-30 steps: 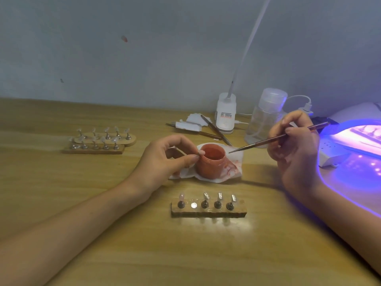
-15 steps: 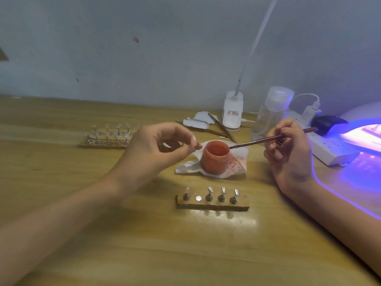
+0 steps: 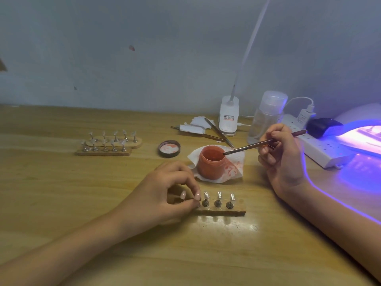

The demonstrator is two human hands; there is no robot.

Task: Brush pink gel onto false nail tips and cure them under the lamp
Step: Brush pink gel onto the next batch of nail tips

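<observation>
- Far left of the light wooden tabletop (image 3: 61,203): two wooden strips of stands (image 3: 103,152), one behind the other. Five small metal stands on each, ten in all, each carrying a clear nail tip. Tips small and blurred.
- Centre, toward the far edge: one round dark-rimmed lid (image 3: 169,148), lying inside up, pink smears in it.
- Near centre: left hand (image 3: 165,195), fingers curled, tips drawn to the thumb over the left end of the near wooden block (image 3: 224,212). Cannot tell whether anything is pinched there; the hand covers that end.
- Three metal stands with nail tips (image 3: 218,200) upright on the block's right part; the rest is hidden.
- Just beyond the block: one open squat jar of pink gel (image 3: 210,168), standing on a pink-stained white tissue (image 3: 237,168).
- One thin brush with a reddish-brown handle (image 3: 257,144), bristle end at the jar's mouth; contact with the gel unclear. Right hand (image 3: 282,159) has fingers and thumb clamped on the handle.
- Far edge behind the jar: two spare thin tools (image 3: 218,132) on white scraps, one white desk-lamp base (image 3: 228,118), one clear plastic bottle (image 3: 268,116).
- Right edge: one white power strip (image 3: 321,147) with one white and one black plug. One white curing lamp (image 3: 360,137) glows violet, cut off by the frame, its inside washed out by glare.
</observation>
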